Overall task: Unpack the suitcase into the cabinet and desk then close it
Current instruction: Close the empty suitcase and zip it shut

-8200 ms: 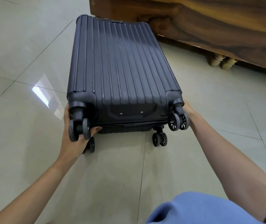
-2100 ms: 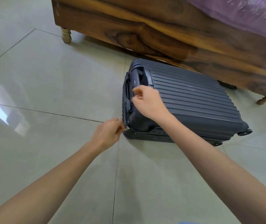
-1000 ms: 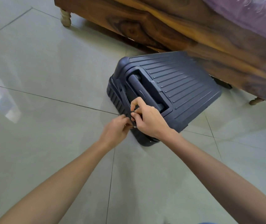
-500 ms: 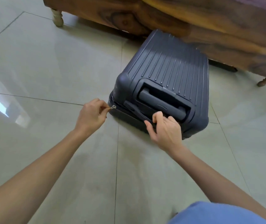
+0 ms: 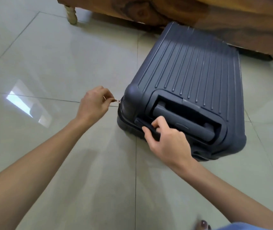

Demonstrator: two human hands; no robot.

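Note:
A dark blue ribbed hard-shell suitcase (image 5: pixel 190 75) lies flat on the tiled floor, its top end with the recessed pull handle (image 5: pixel 182 122) facing me. My left hand (image 5: pixel 93 103) pinches the small metal zipper pull (image 5: pixel 118 101) at the suitcase's near left corner. My right hand (image 5: pixel 167 140) grips the dark carry handle (image 5: pixel 140 122) on the suitcase's top end, fingers curled round it. The suitcase's halves lie together; its contents are hidden.
A wooden bed frame (image 5: pixel 215 19) with a turned pale leg (image 5: pixel 71 14) stands right behind the suitcase. Glossy beige floor tiles (image 5: pixel 49 63) spread to the left and toward me. A toe (image 5: pixel 203 224) and blue cloth (image 5: pixel 242 227) show at the bottom edge.
The suitcase was turned so its top end faces me. My left hand carried the zipper pull to the left corner; my right hand shifted from the zipper onto the carry handle.

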